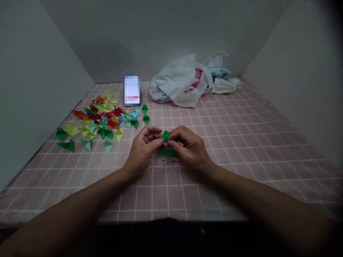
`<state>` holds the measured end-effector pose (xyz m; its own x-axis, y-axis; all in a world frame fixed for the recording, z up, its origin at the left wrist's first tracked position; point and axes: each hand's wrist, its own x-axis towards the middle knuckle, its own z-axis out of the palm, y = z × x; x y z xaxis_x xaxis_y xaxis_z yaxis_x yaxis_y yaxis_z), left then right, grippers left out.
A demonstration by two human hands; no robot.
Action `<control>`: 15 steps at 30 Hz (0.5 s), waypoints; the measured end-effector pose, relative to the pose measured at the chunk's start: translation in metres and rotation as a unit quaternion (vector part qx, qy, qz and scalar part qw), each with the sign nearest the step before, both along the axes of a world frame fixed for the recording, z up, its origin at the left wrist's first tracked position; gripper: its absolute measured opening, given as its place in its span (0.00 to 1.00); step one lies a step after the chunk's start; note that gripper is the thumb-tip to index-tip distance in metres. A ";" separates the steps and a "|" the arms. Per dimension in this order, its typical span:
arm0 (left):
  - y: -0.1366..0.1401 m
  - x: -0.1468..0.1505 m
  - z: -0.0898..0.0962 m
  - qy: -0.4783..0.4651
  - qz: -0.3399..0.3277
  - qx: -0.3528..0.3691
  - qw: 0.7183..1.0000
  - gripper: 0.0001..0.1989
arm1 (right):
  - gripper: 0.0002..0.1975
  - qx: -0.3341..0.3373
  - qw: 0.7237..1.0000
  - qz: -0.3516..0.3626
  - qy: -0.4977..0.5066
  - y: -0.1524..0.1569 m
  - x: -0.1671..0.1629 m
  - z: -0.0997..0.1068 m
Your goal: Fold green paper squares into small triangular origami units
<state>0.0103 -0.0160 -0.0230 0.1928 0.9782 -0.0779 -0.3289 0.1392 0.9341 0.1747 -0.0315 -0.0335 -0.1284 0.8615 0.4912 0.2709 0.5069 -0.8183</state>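
A small folded piece of green origami paper (166,135) is pinched between my two hands, one corner pointing up. My left hand (146,148) grips its left edge between thumb and fingers. The thumb and forefinger of my right hand (189,146) close on its right side. Just below the hands lies a stack of square paper sheets (168,153), green on top with pink and other colours at the edge; my right hand partly covers it. To the left spreads a heap of folded paper pieces (92,126) in green, yellow, red, orange and light blue.
A phone (132,90) with a lit, blurred screen stands upright behind the heap. White plastic bags (182,80) lie at the back, another bundle (221,73) to their right. A pink checked cloth (254,142) covers the table; pale walls (171,32) enclose three sides.
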 end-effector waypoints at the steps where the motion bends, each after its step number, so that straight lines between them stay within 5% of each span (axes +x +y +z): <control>1: 0.000 0.000 0.000 0.000 -0.001 0.001 1.000 0.16 | 0.06 -0.013 1.000 -0.002 0.008 -0.001 -0.001 -0.001; 8: -0.002 0.001 -0.001 0.013 0.002 0.019 1.000 0.15 | 0.06 -0.181 0.975 0.003 0.132 -0.003 -0.006 -0.004; 15: -0.002 0.000 -0.002 0.039 0.003 0.029 0.999 0.14 | 0.09 -0.231 0.956 -0.001 0.184 -0.004 -0.009 0.002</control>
<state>0.0100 -0.0179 -0.0253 0.1828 0.9825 -0.0361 -0.2560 0.0830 0.9631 0.1658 -0.0359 -0.0319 -0.0178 0.9973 0.0708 -0.0767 0.0693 -0.9946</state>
